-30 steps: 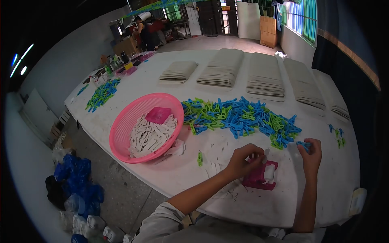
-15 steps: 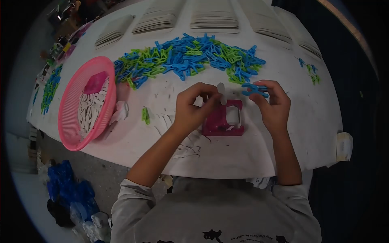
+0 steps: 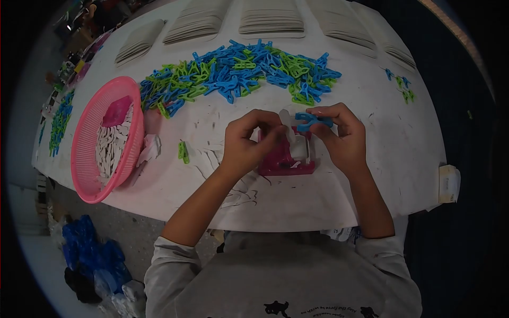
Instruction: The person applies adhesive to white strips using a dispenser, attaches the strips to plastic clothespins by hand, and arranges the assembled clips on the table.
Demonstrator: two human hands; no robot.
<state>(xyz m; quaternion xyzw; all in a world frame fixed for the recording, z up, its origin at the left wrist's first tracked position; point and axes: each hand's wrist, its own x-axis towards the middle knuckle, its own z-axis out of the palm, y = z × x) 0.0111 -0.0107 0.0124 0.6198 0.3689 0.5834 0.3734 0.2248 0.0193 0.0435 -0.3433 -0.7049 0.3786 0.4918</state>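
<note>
My left hand [image 3: 250,139] pinches a small whitish strip [image 3: 288,123] that stands up from its fingertips, over a magenta tape dispenser [image 3: 283,170]. Between the thumb and fingers of my right hand [image 3: 342,135] is a blue clip [image 3: 312,121], its end pointing left, close to the strip; whether they touch I cannot tell. Beyond both hands lies a wide heap of blue and green clips [image 3: 238,69]. One green clip [image 3: 183,152] rests alone to the left of my left hand.
A pink basket [image 3: 79,151] with white pieces and a magenta tray stands at the left. Stacks of grey sheets [image 3: 271,18] line the far side. More clips [image 3: 61,122] lie at the far left, a few clips [image 3: 400,82] at the right. Blue bags [image 3: 95,249] are on the floor.
The view has tilted down and turned. My right hand has brought the blue clip leftward, closer to the strip in my left hand. Both hands have kept their hold.
</note>
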